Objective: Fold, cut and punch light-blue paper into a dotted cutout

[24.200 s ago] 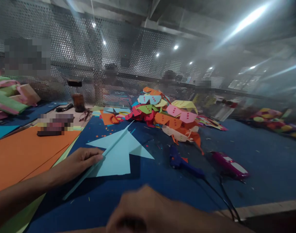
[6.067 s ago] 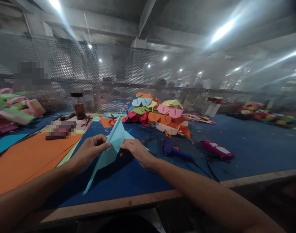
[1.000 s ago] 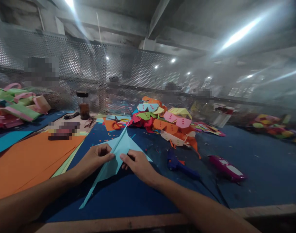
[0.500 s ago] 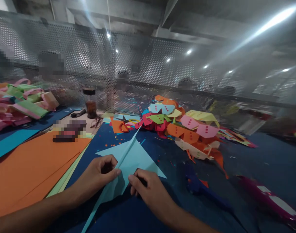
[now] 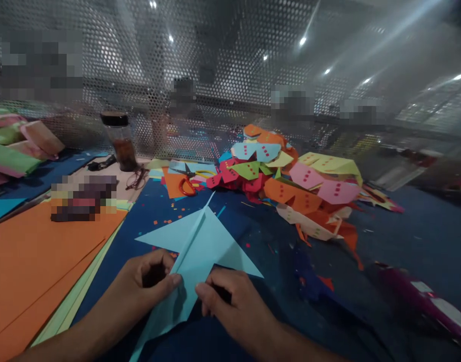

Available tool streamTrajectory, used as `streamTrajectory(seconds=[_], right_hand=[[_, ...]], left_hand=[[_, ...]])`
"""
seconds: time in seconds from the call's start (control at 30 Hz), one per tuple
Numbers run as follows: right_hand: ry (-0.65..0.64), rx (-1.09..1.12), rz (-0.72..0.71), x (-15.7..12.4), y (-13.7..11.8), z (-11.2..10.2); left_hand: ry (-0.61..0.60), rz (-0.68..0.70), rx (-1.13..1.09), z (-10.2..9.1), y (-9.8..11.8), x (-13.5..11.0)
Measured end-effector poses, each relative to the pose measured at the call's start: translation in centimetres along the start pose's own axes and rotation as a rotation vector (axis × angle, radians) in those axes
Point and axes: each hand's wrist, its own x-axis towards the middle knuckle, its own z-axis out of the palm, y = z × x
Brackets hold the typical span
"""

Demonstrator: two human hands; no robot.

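Observation:
A light blue folded paper [image 5: 211, 236] with pointed side wings and a raised ridge down its middle lies in front of me, its tip pointing away. My left hand [image 5: 149, 284] pinches the ridge from the left, thumb on top. My right hand [image 5: 236, 296] is closed at the paper's right edge, thumb and forefinger together; its other fingers are curled and partly hidden. Beyond the tip are orange-handled scissors [image 5: 187, 185] on paper pieces. Right of them is a heap of colourful folded paper shapes [image 5: 291, 188] with rows of small marks.
A stack of orange sheets [image 5: 53, 256] lies left, near a dark-lidded bottle [image 5: 125, 151] and eyeglasses [image 5: 136, 177]. Folded paper strips [image 5: 11, 151] pile at far left. A blue glue gun [image 5: 309, 281] and a purple-and-white object [image 5: 427, 301] lie right. A perforated metal screen [image 5: 230, 90] stands behind.
My view has tilted down and turned slightly right. Both hands keep their places at the paper, which seems to lie a little flatter, its left wing showing more.

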Motion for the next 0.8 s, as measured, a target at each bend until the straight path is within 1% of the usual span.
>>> streamTrajectory(seconds=[0.17, 0.27, 0.47, 0.63, 0.8], right_hand=[[-0.013, 0.016, -0.017, -0.1, -0.4, -0.1], [-0.002, 0.02, -0.016, -0.2, -0.4, -0.1], [-0.008, 0.022, -0.033, -0.4, -0.1, 0.2], [-0.001, 0.003, -0.059, -0.3, 0.1, 0.2], [0.002, -0.028, -0.033, -0.2, -0.1, 0.1]], left_hand=[[0.027, -0.003, 0.025, -0.3, -0.6, -0.2], [0.082, -0.003, 0.047, -0.5, -1.1, -0.3], [0.046, 0.016, 0.1, -0.7, -1.3, -0.4], [0.047, 0.036, 0.069, -0.4, -0.8, -0.4], [0.016, 0.03, 0.06, -0.4, -0.3, -0.3]])
